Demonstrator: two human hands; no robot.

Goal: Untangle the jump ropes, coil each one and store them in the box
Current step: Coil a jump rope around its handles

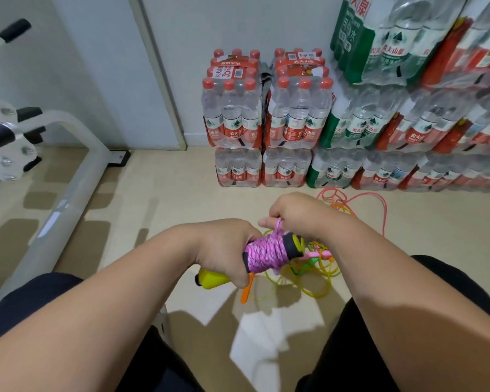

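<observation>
A pink-purple braided jump rope (266, 254) is wound tightly round its yellow-and-black handles (293, 246). My left hand (227, 250) grips the handles at their left end, where a yellow handle tip (210, 280) sticks out below it. My right hand (300, 213) pinches the loose end of the pink rope just above the coil. Under my hands a yellow-green rope (314, 281) lies tangled on the floor, with an orange handle (246, 290) and a pink handle (317, 253). An orange-red rope (379, 202) loops behind. No box is in view.
Shrink-wrapped packs of water bottles (266, 120) are stacked along the wall ahead and to the right. A white exercise machine frame (57, 210) runs along the floor at the left. My knees in dark trousers (379, 335) flank the tiled floor (181, 193).
</observation>
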